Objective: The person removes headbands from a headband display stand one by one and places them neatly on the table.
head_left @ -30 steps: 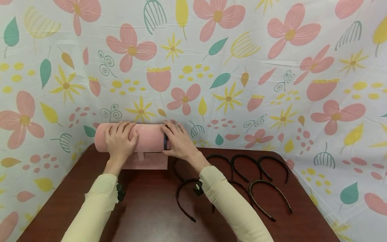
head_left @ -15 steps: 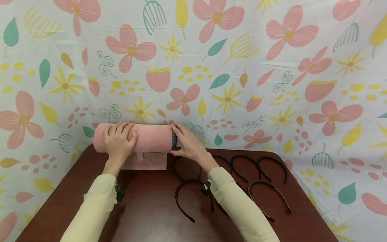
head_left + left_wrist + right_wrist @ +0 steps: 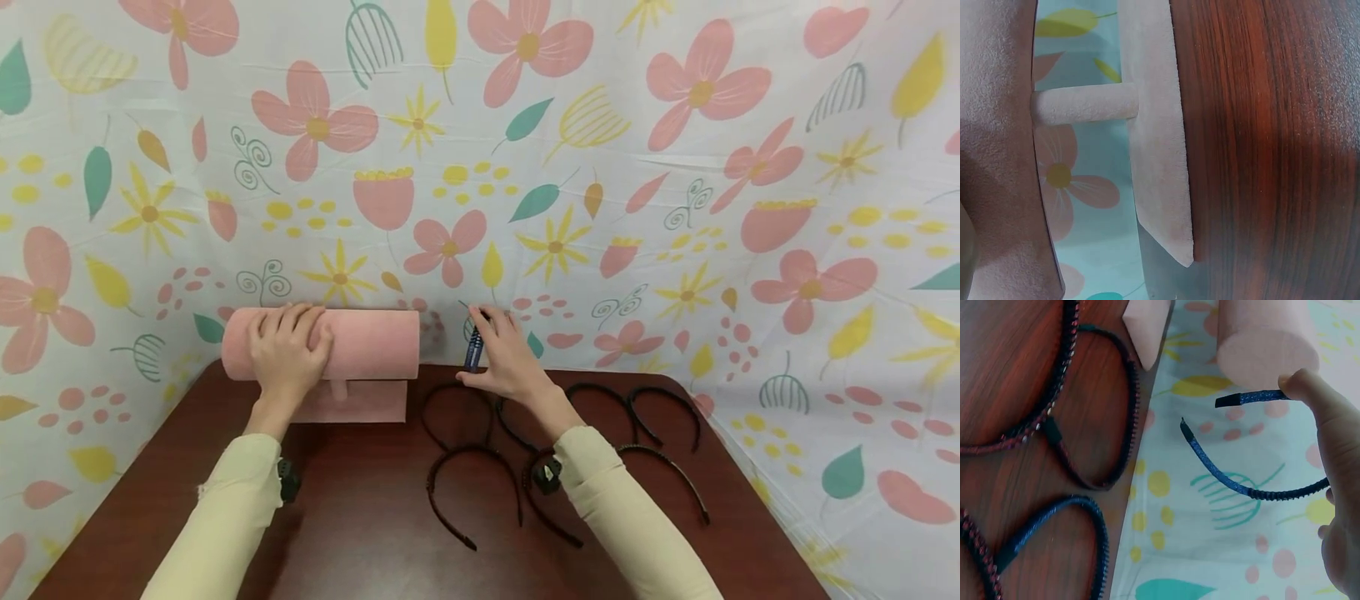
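A pink plush headband stand, with a thick horizontal roll over a flat base, stands at the back left of the table. My left hand grips the roll from above, thumb toward its middle. The post joining roll and base shows in the left wrist view. To the right of the roll's free end, my right hand holds a dark blue glittery headband. Its two tips point toward the roll's round end, apart from it. Part of its curve is hidden behind my fingers.
Several dark headbands lie on the right half of the brown wooden table, one at the front left of the group and one at the far right. My right forearm passes over some. A flowered cloth hangs behind the table.
My right hand has moved right, drawing the blue headband off the end of the pink roll and away from it. My left hand keeps its grip on the roll.
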